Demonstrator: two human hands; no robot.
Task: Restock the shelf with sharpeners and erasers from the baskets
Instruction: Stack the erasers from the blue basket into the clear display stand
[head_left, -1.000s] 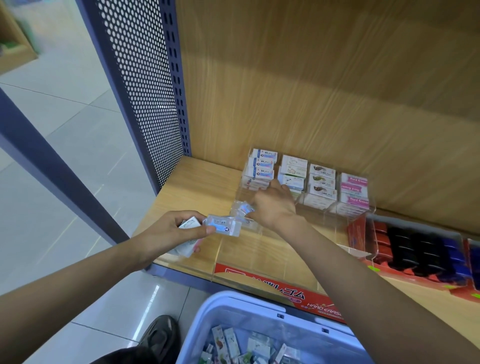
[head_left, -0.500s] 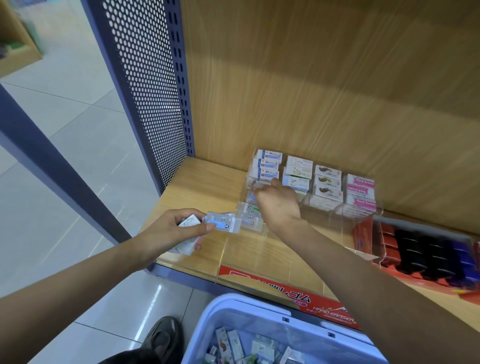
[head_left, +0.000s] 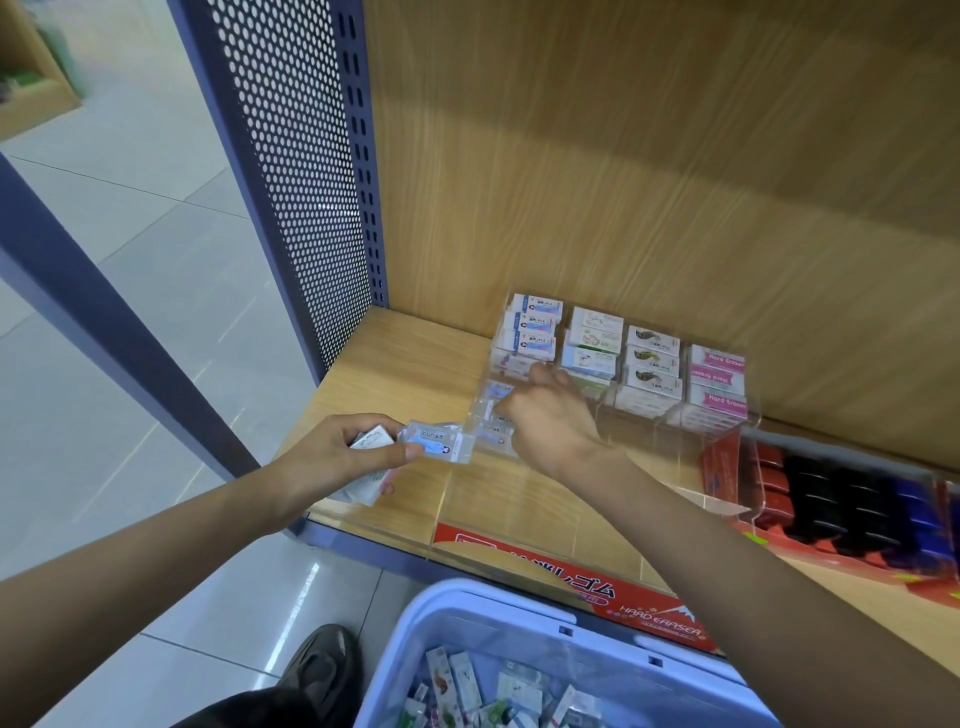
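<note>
Acrylic tray (head_left: 691, 434), right hand (head_left: 550, 421) deeper than before

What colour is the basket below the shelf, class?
Pale blue; the basket shows best in the head view.

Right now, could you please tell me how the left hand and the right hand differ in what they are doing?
The left hand grips a bunch of wrapped erasers, while the right hand carries no bunch. The left hand is outside the clear organizer, over the front left of the shelf; the right hand reaches into its leftmost column, fingers curled on the blue-labelled erasers there. Whether it pinches one is hidden. Both are bare.
</note>
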